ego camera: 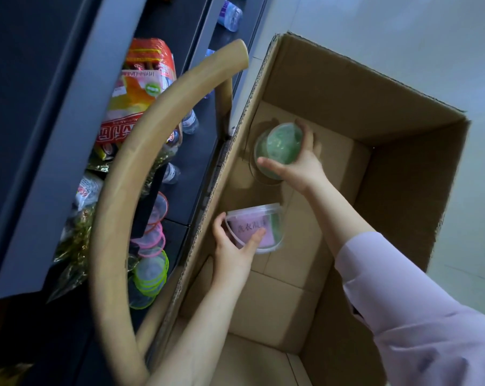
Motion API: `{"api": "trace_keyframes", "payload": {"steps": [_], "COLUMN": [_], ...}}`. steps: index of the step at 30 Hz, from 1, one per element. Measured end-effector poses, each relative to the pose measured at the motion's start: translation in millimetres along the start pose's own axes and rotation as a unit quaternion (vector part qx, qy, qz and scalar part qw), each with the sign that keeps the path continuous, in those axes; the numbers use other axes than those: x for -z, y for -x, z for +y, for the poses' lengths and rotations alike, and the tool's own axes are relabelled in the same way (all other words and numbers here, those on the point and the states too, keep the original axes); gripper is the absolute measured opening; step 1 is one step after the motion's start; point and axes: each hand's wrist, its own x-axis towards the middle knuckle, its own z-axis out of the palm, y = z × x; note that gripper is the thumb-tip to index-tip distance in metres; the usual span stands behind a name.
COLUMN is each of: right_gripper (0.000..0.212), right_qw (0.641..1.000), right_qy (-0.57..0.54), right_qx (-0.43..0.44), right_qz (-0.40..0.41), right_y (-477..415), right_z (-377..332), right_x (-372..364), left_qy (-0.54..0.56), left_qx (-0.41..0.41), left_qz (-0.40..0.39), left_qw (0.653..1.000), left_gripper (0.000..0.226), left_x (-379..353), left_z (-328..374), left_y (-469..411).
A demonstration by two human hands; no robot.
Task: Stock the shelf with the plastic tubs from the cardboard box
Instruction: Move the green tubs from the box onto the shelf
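An open cardboard box (375, 112) fills the middle of the head view. Inside it, my left hand (233, 252) grips a clear plastic tub (259, 227) with a pink label, thumb on one side and fingers on the other. Farther in, my right hand (300, 162) grips a second clear tub (277, 147) with green contents, fingers wrapped round its top. Both tubs are close to the box's left wall. The dark shelf (191, 151) stands to the left of the box.
A curved wooden chair back (116, 207) arcs between me and the shelf. The shelf holds bright snack bags (135, 90), small bottles (189, 123), and stacked lids with pink and green rims (150, 263). Pale floor (403, 29) lies to the right.
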Motion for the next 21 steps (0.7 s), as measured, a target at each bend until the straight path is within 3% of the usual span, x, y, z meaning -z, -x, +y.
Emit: {"api": "trace_keyframes", "payload": {"steps": [3,11,14,21], "right_gripper": [0.109,0.09,0.088,0.082], "right_qw": [0.999,0.976,0.969,0.935], "right_qy": [-0.001,-0.172,-0.209,-0.299], "right_qx": [0.009,0.079,0.089,0.19], "right_qz": [0.043,0.104,0.1,0.036], "right_y": [0.2,85.7,140.5,280.9], "right_z": [6.5,34.2,27.8,-29.0], "right_x": [0.0,55.8,87.4,171.4], "left_qy": [0.012,0.07,0.111,0.238], "left_qx": [0.0,-0.023,-0.046,-0.127], "left_qz": [0.014,0.085,0.094,0.168], "left_qw": [1.0,0.994,0.988,0.948], "left_gripper": [0.089,0.07,0.066,0.079], "left_x": [-1.3,9.3,14.9,57.5], "left_z": [2.3,18.6,35.5,93.3], "left_y": [1.2,46.2,89.6,243.1]}}
